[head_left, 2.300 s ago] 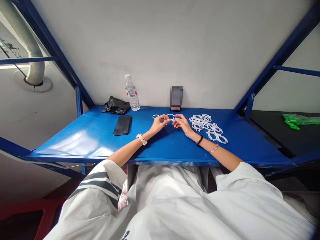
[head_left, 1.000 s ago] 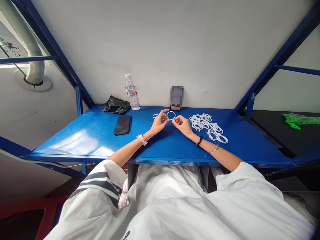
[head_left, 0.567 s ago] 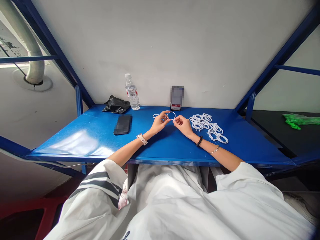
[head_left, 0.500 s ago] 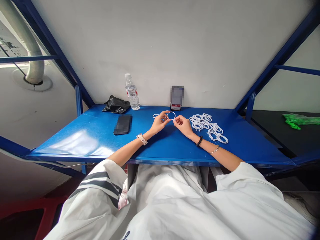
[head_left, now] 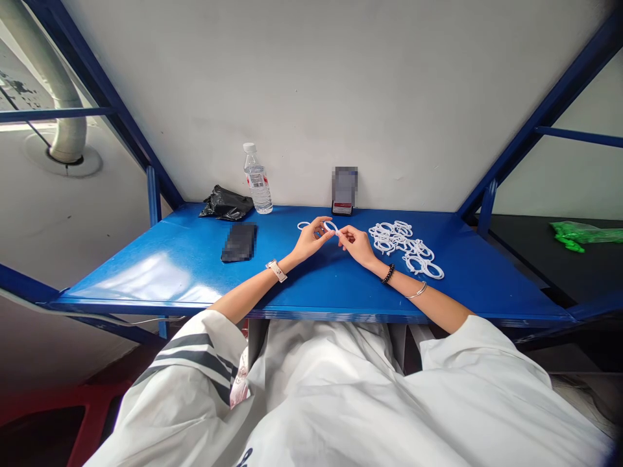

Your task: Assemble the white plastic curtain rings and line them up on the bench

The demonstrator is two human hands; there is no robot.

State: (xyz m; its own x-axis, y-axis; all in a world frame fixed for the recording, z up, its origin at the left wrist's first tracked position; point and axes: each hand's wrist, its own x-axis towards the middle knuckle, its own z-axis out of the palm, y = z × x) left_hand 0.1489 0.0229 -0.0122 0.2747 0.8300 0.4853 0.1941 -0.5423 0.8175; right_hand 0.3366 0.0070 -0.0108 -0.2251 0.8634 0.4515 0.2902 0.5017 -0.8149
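Between my two hands is a white ring [head_left: 330, 226], tilted so that it looks like a narrow oval. My left hand [head_left: 314, 238] grips its left side with thumb and fingers. At the ring's lower right, my right hand [head_left: 356, 244] pinches the edge; its fingertips hide any small detail there. Another white ring [head_left: 302, 226] lies on the blue table [head_left: 311, 285] just behind my left hand. To the right of my right hand, several white rings with small knobs [head_left: 402, 243] lie in a loose, overlapping pile.
A water bottle [head_left: 259, 185] stands at the back left beside a crumpled black plastic bag [head_left: 226, 203]. A dark flat object [head_left: 239, 242], blurred out, lies before them. A phone-like object [head_left: 344, 191] leans against the wall. Green items in clear plastic [head_left: 579, 235] lie far right.
The ring in my hands has turned from nearly face-on to a slanted, narrow view and shifted slightly left. My hands have barely moved; the pile is unchanged.
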